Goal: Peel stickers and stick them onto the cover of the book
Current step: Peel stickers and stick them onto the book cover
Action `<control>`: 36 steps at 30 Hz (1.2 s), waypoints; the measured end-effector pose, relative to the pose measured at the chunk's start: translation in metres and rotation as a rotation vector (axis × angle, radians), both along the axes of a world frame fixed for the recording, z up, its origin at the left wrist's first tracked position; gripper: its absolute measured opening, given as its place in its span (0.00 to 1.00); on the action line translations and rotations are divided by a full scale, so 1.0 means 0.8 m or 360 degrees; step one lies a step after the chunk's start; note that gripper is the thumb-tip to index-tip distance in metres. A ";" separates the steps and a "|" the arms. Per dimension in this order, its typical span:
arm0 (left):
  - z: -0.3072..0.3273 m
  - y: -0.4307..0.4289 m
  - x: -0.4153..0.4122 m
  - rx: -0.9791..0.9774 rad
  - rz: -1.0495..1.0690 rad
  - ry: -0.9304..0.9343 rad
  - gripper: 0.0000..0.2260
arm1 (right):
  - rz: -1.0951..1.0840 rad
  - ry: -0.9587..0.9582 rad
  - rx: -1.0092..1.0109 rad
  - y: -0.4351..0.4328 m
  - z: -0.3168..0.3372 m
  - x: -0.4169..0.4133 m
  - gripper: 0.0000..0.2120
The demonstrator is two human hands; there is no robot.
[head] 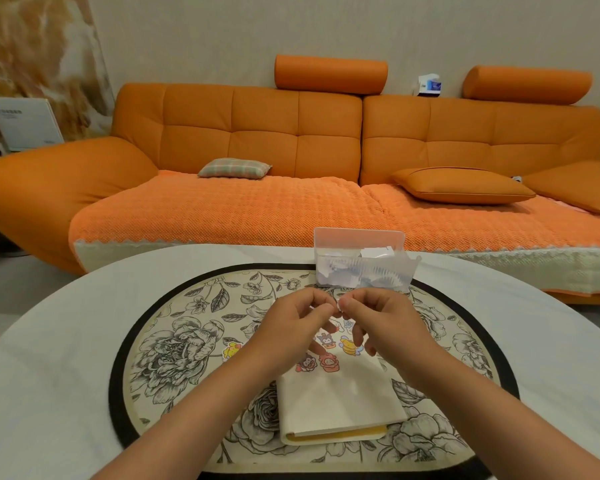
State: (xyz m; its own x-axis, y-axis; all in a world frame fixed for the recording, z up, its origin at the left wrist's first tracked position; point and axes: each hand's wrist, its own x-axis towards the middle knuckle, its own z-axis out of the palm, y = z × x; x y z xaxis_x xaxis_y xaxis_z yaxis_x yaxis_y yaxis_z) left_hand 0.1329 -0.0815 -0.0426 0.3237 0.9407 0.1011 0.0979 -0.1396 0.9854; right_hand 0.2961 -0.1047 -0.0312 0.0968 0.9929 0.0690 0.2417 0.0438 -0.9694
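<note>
Head view: clear box holds, seemingly, paper scraps; above the book, left hand and right hand fingers pinch a small sticker.

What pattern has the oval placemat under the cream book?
Placemat: grey floral print, black rim; head view.

- Cream book, closed, flat, near centre (yellow edge nearest).
- Cartoon stickers on its far end.
- Yellow sticker just left.
- White sticker pinched above.
</note>
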 end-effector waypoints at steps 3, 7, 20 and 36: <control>-0.002 0.001 -0.002 -0.0049 0.0005 -0.0043 0.06 | 0.0007 -0.0098 0.0070 0.000 -0.002 0.002 0.07; -0.008 0.003 -0.003 0.0010 0.0069 0.0051 0.05 | 0.0057 -0.0149 0.0082 0.002 -0.008 -0.001 0.06; -0.009 0.041 -0.035 0.0240 0.0190 0.0571 0.08 | -0.0268 -0.0422 0.0188 0.062 -0.004 0.004 0.07; -0.003 0.059 -0.037 0.0063 0.0232 0.0432 0.13 | -0.0329 -0.1298 0.0475 0.146 0.016 0.013 0.08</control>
State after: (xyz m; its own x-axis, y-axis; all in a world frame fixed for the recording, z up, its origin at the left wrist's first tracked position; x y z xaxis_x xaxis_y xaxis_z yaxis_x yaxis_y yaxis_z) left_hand 0.1034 -0.0345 -0.0452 0.2056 0.9763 0.0669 0.3787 -0.1424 0.9145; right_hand 0.3062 0.0121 -0.0186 0.0799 0.8907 0.4476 0.8822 0.1459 -0.4477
